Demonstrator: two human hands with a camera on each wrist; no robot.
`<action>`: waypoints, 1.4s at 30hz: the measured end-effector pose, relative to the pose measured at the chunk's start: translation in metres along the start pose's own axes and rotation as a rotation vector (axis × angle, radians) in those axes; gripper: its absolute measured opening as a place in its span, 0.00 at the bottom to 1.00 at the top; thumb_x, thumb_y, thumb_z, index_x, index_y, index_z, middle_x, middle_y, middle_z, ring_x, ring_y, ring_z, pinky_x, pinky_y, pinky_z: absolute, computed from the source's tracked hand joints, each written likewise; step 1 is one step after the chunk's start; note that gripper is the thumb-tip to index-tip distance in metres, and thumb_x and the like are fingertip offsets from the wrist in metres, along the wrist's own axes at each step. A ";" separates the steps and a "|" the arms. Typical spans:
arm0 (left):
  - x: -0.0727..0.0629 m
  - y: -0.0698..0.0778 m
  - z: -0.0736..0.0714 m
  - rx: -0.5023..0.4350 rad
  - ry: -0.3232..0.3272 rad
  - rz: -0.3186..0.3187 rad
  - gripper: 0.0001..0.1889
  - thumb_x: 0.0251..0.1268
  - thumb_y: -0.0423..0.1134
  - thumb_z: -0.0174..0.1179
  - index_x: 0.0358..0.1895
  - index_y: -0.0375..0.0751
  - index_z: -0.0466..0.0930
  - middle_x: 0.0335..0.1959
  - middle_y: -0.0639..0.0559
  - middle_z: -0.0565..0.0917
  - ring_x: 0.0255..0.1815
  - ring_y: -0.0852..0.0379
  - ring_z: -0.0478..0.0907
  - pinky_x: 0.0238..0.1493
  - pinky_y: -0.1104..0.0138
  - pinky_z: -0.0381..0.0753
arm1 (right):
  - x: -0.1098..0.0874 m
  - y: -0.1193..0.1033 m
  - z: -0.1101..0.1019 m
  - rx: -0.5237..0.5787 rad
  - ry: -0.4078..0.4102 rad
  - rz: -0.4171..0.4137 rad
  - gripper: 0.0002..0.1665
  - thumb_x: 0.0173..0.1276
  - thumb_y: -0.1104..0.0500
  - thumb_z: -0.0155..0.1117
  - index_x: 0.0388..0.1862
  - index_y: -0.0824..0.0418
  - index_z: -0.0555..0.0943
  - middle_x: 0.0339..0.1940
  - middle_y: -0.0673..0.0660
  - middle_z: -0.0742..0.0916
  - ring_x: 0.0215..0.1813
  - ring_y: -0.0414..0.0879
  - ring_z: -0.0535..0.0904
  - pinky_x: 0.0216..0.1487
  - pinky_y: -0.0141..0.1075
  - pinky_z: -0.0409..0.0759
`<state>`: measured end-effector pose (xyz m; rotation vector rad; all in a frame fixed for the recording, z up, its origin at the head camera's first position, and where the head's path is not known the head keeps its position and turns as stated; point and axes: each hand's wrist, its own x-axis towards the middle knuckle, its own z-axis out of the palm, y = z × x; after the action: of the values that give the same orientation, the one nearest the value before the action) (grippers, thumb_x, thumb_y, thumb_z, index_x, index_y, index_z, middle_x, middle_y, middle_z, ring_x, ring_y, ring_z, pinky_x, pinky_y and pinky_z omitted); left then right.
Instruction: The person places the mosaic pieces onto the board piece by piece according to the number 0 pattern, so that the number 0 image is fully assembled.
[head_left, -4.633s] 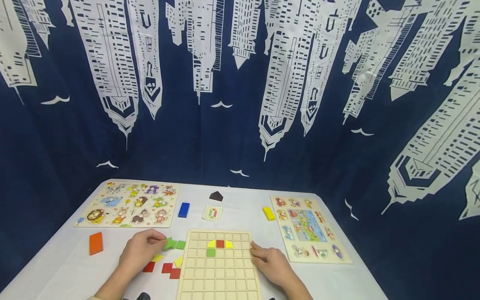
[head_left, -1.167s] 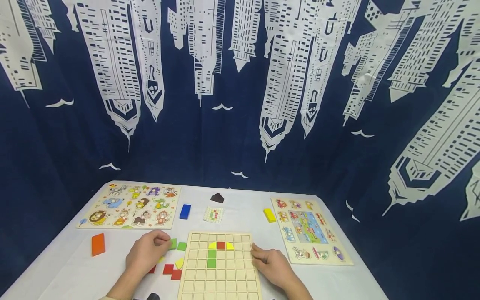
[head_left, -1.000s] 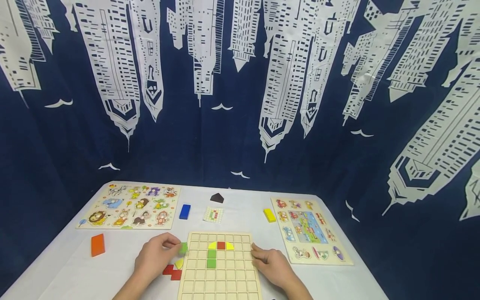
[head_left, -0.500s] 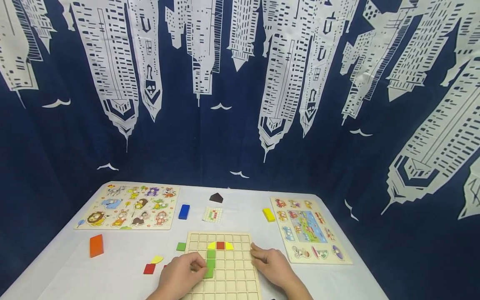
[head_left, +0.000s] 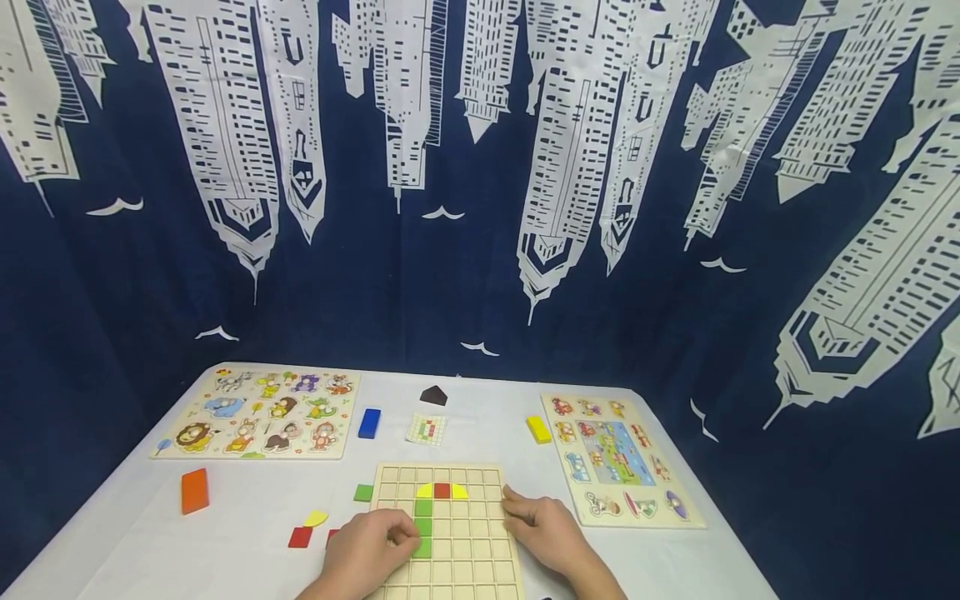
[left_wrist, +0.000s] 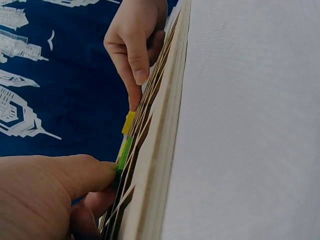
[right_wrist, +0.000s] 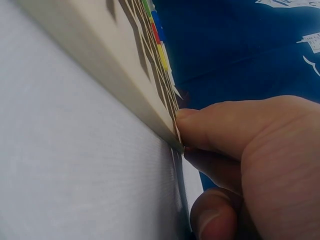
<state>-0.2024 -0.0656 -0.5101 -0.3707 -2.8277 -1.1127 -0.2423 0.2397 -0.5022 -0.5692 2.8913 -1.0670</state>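
Note:
A wooden grid board [head_left: 462, 572] lies at the front middle of the table. My left hand [head_left: 371, 546] is over its left side, thumb and fingers pinching a green square tile [head_left: 424, 548] at a cell. Above that tile two more green tiles [head_left: 423, 527] sit in the same column. The row at the top of them carries a red tile [head_left: 442, 491] between two yellow rounded pieces [head_left: 459, 492]. My right hand [head_left: 546, 529] grips the board's right edge; in the right wrist view its thumb [right_wrist: 215, 122] presses on the rim.
Left of the board lie a green tile [head_left: 363, 493], a yellow piece [head_left: 316, 518] and red tiles [head_left: 300, 537]. A pattern card [head_left: 427, 429] lies behind it. An animal puzzle [head_left: 258, 412] stands back left, another puzzle [head_left: 622, 462] right. Orange [head_left: 194, 491], blue [head_left: 369, 422] and yellow [head_left: 538, 430] blocks lie around.
My left hand has carried a green tile from the loose pieces on the left to the board, under the column's other two green tiles, the lower of which was added earlier. My right hand has stayed put.

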 end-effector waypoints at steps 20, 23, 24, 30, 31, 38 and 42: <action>0.006 -0.036 -0.090 0.181 0.087 -0.375 0.13 0.58 0.44 0.74 0.45 0.46 0.87 0.29 0.58 0.85 0.26 0.57 0.75 0.29 0.63 0.72 | 0.002 0.002 0.002 0.002 0.012 -0.002 0.20 0.72 0.50 0.67 0.59 0.56 0.86 0.69 0.52 0.82 0.70 0.55 0.78 0.69 0.55 0.72; 0.004 -0.046 -0.096 0.218 0.022 -0.393 0.17 0.55 0.46 0.77 0.44 0.42 0.86 0.28 0.55 0.84 0.27 0.55 0.75 0.30 0.61 0.74 | 0.001 0.002 0.001 0.001 0.013 -0.003 0.20 0.72 0.50 0.67 0.59 0.56 0.86 0.68 0.52 0.82 0.70 0.55 0.78 0.69 0.55 0.72; 0.004 -0.049 -0.095 0.227 0.009 -0.394 0.18 0.54 0.46 0.78 0.44 0.42 0.86 0.28 0.55 0.83 0.28 0.55 0.74 0.31 0.60 0.74 | 0.001 0.002 0.001 0.001 0.012 -0.003 0.20 0.72 0.50 0.67 0.59 0.56 0.86 0.68 0.52 0.82 0.70 0.56 0.78 0.69 0.56 0.72; 0.007 -0.053 -0.088 0.224 0.015 -0.366 0.14 0.54 0.41 0.77 0.42 0.44 0.86 0.30 0.56 0.85 0.30 0.56 0.75 0.34 0.58 0.77 | 0.000 0.000 0.001 0.006 0.004 0.006 0.20 0.72 0.50 0.67 0.59 0.56 0.86 0.69 0.52 0.82 0.71 0.56 0.77 0.69 0.56 0.71; 0.008 -0.053 -0.088 0.214 0.022 -0.360 0.14 0.55 0.39 0.77 0.43 0.44 0.86 0.31 0.56 0.85 0.30 0.56 0.76 0.34 0.58 0.77 | 0.000 0.000 0.001 0.005 0.004 0.007 0.20 0.72 0.50 0.67 0.59 0.56 0.86 0.69 0.52 0.82 0.71 0.56 0.77 0.69 0.56 0.71; 0.010 -0.056 -0.083 0.246 0.069 -0.363 0.20 0.52 0.49 0.79 0.45 0.44 0.86 0.32 0.54 0.85 0.31 0.56 0.77 0.33 0.58 0.77 | -0.001 -0.001 0.001 0.011 -0.007 0.014 0.21 0.72 0.50 0.67 0.59 0.56 0.86 0.69 0.52 0.81 0.71 0.56 0.77 0.70 0.57 0.71; 0.011 -0.059 -0.077 0.246 0.077 -0.369 0.18 0.52 0.51 0.78 0.39 0.43 0.85 0.26 0.55 0.81 0.28 0.56 0.75 0.29 0.62 0.73 | -0.001 -0.002 0.001 0.012 -0.005 0.014 0.21 0.73 0.50 0.66 0.59 0.57 0.86 0.69 0.52 0.81 0.71 0.56 0.77 0.70 0.57 0.71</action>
<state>-0.2287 -0.1575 -0.4905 0.2162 -2.9876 -0.7847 -0.2410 0.2381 -0.5020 -0.5494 2.8778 -1.0790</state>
